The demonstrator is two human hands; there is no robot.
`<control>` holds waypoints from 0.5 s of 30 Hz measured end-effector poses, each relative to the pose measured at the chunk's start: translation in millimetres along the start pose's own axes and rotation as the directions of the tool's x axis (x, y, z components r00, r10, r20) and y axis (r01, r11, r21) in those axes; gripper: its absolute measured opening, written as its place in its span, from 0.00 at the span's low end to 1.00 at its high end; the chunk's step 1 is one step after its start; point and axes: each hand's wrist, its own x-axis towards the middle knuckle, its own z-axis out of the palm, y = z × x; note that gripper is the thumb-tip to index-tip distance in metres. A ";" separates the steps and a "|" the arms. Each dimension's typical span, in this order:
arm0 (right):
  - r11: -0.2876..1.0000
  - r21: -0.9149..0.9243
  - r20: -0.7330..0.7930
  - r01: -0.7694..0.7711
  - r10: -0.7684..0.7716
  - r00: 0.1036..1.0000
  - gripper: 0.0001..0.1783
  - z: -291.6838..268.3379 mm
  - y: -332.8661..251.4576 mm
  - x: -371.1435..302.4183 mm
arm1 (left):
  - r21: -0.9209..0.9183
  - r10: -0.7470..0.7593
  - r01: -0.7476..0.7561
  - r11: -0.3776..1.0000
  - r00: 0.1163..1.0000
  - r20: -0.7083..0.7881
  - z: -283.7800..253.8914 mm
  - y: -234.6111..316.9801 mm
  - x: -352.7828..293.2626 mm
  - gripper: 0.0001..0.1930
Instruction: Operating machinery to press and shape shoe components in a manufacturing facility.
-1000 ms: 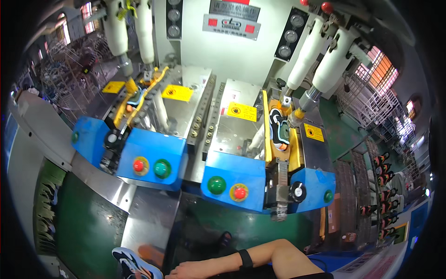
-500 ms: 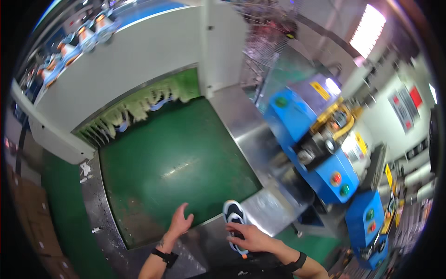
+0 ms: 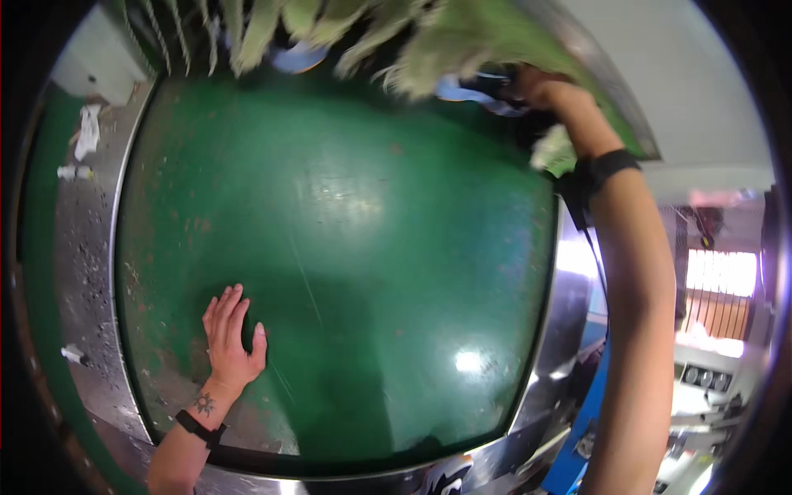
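Observation:
My left hand (image 3: 231, 342) lies flat on the green belt (image 3: 346, 247), fingers stretched out, holding nothing. Far off at the right, my right hand (image 3: 540, 87) closes on the end of a dark shoe (image 3: 474, 92) with a pale blue sole. Part of that shoe is under the fringed strip curtain (image 3: 429, 54), and the fingers are partly hidden and blurred. Farther left, a second shoe (image 3: 299, 58) with a pale blue sole shows below the strips. A black and white shoe (image 3: 448, 476) is cut off by the lower edge, close to the belt's near end.
A metal frame (image 3: 87, 264) with white scraps on it borders the belt at the left. Light housing panels (image 3: 701, 91) rise beyond the curtain at the right. Part of a blue machine (image 3: 577, 437) stands to the right, behind my forearm.
My view has moved closer to the curtain. My right hand has left the shoe at the near edge and reached forward to one at the curtain. My left hand has come down onto the belt.

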 end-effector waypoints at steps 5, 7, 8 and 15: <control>0.908 -0.417 0.077 -0.029 0.067 0.995 0.15 49.6 15.1 53.6 | -0.005 -0.018 0.019 1.000 0.998 0.065 1.9 -6.1 -2.6 0.21; 0.906 -0.423 0.004 -0.025 0.029 1.000 0.14 72.2 9.0 14.1 | -0.068 0.046 -0.045 0.997 0.999 0.006 -1.6 -0.6 -2.2 0.20; 0.903 -0.426 -0.127 -0.048 -0.007 0.992 0.13 78.2 3.8 -16.6 | -0.061 0.053 -0.053 0.997 0.999 0.007 -4.1 0.9 -0.5 0.21; 0.867 0.484 -0.412 0.121 0.104 0.905 0.09 -7.3 -15.0 -357.3 | -0.066 -0.104 0.095 0.993 0.983 -0.151 -35.9 49.3 2.9 0.22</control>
